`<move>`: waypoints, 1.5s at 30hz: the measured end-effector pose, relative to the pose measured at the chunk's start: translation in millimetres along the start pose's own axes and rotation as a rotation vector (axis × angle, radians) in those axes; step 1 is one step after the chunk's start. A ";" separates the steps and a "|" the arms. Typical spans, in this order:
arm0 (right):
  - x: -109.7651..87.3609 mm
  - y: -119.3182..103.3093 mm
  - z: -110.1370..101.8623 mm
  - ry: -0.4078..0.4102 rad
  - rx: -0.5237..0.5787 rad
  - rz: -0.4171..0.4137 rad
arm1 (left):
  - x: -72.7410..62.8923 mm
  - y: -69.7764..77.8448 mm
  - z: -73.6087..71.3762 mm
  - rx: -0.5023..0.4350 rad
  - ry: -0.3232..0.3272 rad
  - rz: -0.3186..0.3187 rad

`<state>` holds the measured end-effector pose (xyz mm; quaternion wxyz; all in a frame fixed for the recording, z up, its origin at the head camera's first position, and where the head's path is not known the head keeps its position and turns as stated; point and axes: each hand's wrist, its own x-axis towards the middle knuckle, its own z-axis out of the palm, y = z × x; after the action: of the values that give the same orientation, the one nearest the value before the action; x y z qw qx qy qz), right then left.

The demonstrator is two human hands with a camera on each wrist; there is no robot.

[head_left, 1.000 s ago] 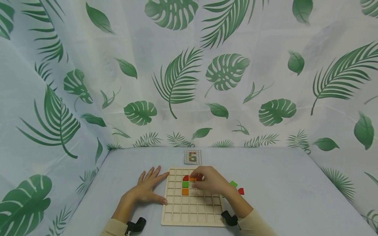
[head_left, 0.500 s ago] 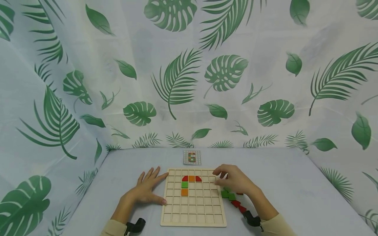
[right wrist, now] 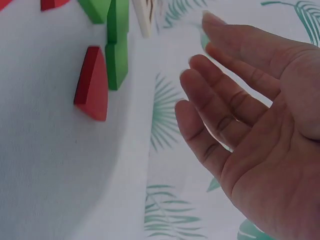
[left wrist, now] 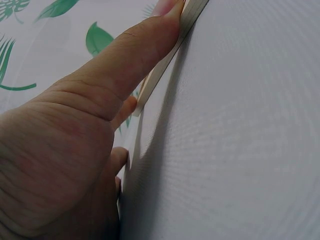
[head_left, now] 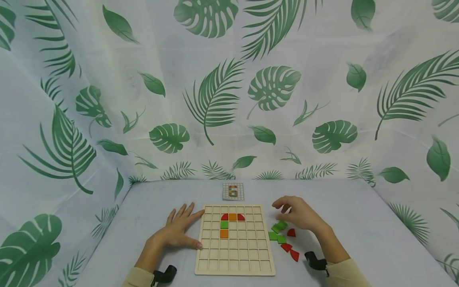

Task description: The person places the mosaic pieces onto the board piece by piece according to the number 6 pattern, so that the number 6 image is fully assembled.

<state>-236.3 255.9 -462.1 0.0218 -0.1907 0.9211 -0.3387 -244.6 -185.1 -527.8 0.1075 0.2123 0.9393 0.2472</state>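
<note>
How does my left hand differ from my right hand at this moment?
The left hand touches the board's left edge; the right hand is off its right side, near the loose pieces. The left hand's fingers are spread; the right hand's are loosely bent. Neither holds a piece.

Beige gridded board, green blocks, red blocks, white green-leafed backdrop

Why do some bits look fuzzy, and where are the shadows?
Head view: soft light, no bright glare on the board, but the little card shows so small that its fine lines look fuzzy; left wrist view: a dark shadow strip runs along the board's edge on the table; right wrist view: a soft grey shadow lies on the table.
</note>
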 end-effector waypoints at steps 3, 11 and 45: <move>-1.2 3.1 -1.4 -0.022 -0.011 0.029 | 0.0 -1.0 0.7 0.001 0.004 0.002; -5.2 10.2 -3.2 -0.075 -0.012 0.091 | 0.3 -2.2 1.3 0.001 0.004 0.004; -4.1 16.2 12.8 -0.111 -0.057 0.149 | 0.9 -0.3 2.7 0.015 0.010 -0.012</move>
<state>-235.8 260.8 -482.5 0.0925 -0.1407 0.9393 -0.2990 -244.6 -183.8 -530.3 0.1026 0.2060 0.9429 0.2407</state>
